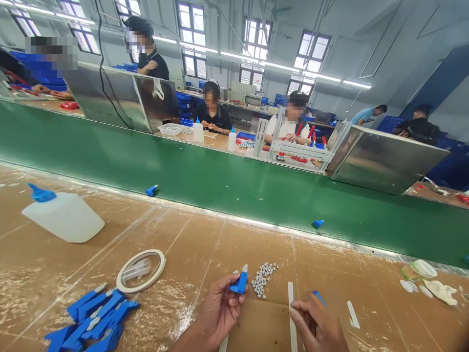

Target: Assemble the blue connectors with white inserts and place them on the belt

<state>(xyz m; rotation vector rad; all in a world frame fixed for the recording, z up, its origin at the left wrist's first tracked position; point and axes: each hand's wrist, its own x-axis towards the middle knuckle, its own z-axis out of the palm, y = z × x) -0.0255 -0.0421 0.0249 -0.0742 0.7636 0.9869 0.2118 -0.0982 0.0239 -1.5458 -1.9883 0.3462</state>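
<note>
My left hand (224, 305) is closed around a small blue plastic piece (239, 284) with a whitish tip pointing up. To the right, my right hand (318, 320) pinches at the edge of a white strip (290, 293), which runs along the side of a brown cardboard piece (262, 325). Another bit of blue plastic (319, 297) shows behind its knuckles; whether that hand holds it I cannot tell. Just beyond the cardboard lies a cluster of small grey pieces (262, 279). Several similar blue pieces (97, 318) are heaped at the lower left.
A roll of tape (161, 269) and a blue-capped squeeze bottle (66, 217) lie to the left. Beyond the table edge runs a green conveyor belt (205, 171) carrying blue pieces. A jar (419, 270) stands at right. Other people sit and stand across the belt.
</note>
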